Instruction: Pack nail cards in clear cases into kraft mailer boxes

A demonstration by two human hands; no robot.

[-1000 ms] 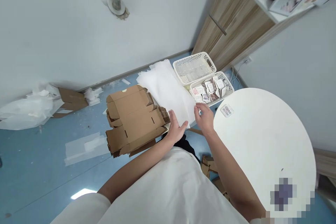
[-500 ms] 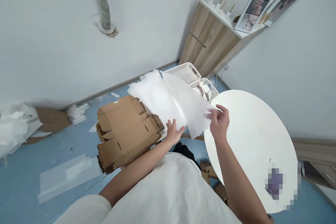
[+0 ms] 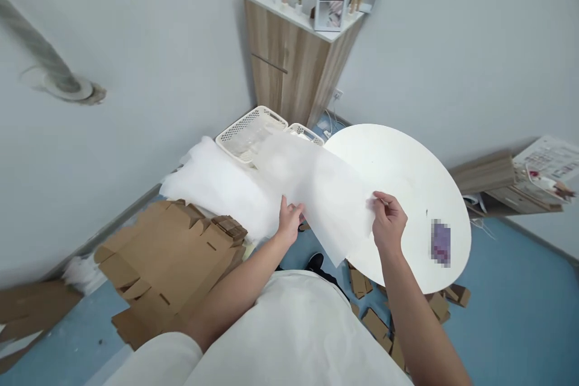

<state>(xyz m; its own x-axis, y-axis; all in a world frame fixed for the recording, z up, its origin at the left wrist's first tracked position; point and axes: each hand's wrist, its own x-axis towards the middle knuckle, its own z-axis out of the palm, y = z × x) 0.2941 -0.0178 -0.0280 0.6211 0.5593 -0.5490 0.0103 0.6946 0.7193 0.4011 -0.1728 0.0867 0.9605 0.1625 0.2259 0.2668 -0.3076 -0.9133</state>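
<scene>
A thin, translucent white foam sheet [image 3: 337,193] stretches from the stack over to the round white table [image 3: 429,193]. My right hand [image 3: 389,223] pinches its right edge between thumb and fingers, above the table. At the sheet's near edge is my left hand [image 3: 289,223], fingertips closed on the edge with one finger raised apart. More white foam sheets [image 3: 221,184] lie in a pile beyond my left arm. Next to that pile, flattened brown cardboard boxes [image 3: 172,253] are stacked.
Behind the sheet are a white plastic basket [image 3: 230,136] and a smaller basket [image 3: 307,132], partly covered. A wood-grain cabinet [image 3: 289,60] fills the corner. A blurred purple item [image 3: 440,242] lies on the table. Folded cardboard pieces [image 3: 377,325] lie on the floor below.
The view has turned right. My right hand has drawn the sheet further over the table. My left hand, spread before, has come to the sheet's near edge.
</scene>
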